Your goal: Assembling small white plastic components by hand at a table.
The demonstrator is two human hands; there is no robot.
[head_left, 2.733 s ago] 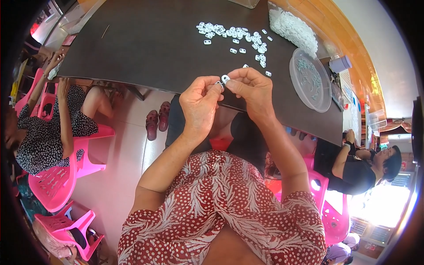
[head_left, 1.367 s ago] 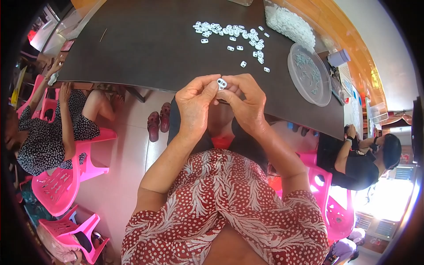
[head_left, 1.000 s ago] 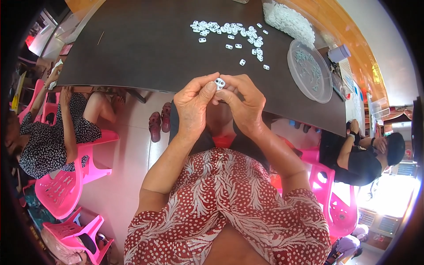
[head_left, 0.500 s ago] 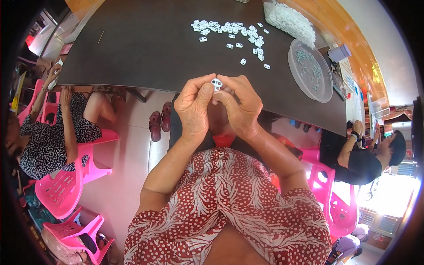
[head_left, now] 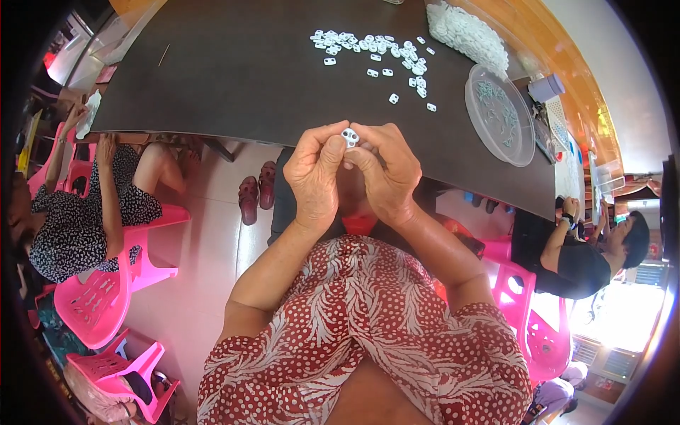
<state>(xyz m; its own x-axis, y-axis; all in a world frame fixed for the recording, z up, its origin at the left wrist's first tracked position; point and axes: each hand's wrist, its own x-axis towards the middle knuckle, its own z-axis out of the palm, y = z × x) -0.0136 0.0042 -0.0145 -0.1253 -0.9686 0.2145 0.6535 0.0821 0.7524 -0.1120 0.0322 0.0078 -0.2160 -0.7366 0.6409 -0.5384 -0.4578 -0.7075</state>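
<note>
Between the fingertips of both hands is a small white plastic piece with dark holes [head_left: 350, 137], held just off the table's near edge. My left hand [head_left: 316, 170] is closed, its thumb and forefinger pinching the piece from the left. My right hand [head_left: 386, 166] grips the same piece from the right, thumb below and forefinger above. The fingers hide part of it. Farther off on the dark table [head_left: 234, 78] lies a loose heap of similar small white two-holed pieces [head_left: 368, 44], with several strays nearer me.
A round clear tray [head_left: 473, 99] with small grey-green parts stands at the right. Behind it are a bag of white pieces [head_left: 467, 35] and a lilac cup [head_left: 545, 87]. People sit left and right, near pink chairs [head_left: 92, 304]. Dark red clogs [head_left: 248, 200] lie on the floor.
Both hands still hold the white piece and have shifted very slightly in the picture, along with the table. The person at left has moved a hand by a white item.
</note>
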